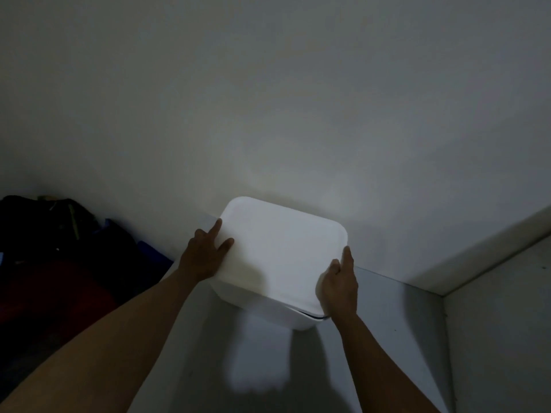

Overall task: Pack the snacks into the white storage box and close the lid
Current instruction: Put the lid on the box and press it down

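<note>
The white storage box (280, 315) stands on a pale surface against the wall, and the white lid (280, 251) lies on top of it. My left hand (204, 256) grips the lid's left edge, index finger and thumb stretched onto the top. My right hand (340, 289) holds the lid's right front corner, thumb along the edge. A thin dark gap shows under the lid at that corner. No snacks are visible; the box's inside is hidden.
A dark pile of bags and cloth (59, 257) fills the left side, with something blue (155, 254) behind it. A white wall (268, 99) rises right behind the box. A ledge or panel (492, 263) runs along the right.
</note>
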{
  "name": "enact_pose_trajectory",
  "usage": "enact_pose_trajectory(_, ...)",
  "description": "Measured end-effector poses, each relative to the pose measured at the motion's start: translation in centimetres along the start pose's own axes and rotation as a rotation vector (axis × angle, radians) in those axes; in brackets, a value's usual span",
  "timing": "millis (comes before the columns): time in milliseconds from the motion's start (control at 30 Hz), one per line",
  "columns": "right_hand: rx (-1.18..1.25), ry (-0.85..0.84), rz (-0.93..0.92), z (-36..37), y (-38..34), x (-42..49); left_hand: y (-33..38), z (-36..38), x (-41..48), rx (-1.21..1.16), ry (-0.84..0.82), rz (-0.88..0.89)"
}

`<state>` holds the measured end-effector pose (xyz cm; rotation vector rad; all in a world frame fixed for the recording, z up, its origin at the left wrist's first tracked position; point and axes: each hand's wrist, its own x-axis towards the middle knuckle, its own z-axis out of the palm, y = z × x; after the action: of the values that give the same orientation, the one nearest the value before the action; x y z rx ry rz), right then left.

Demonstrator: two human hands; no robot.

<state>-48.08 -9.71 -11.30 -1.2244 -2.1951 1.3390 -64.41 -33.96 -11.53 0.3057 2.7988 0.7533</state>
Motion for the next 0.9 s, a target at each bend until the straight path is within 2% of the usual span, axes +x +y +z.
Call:
enact_pose_trajectory(133,0.145,0.024,0.014,-0.1,0.2,0.3,-0.1,0.1,0.3,-0.025,-0.010,-0.022)
enact_pose_trajectory(367,0.197,0.076,0.088,0.6,1.0,1.0,0.1,0.4,0.0,0.069,0.003,-0.014)
enact_pose_trajectory(567,0.239,0.031,0.190,1.0,1.6,2.1,-0.2,-0.1,0.2,-0.145,-0.043,-0.040)
enact_pose_trajectory(900,0.044,0.085,0.066,0.2,0.1,0.5,1.6,-1.3,0.9,-0.133,-0.086,-0.072)
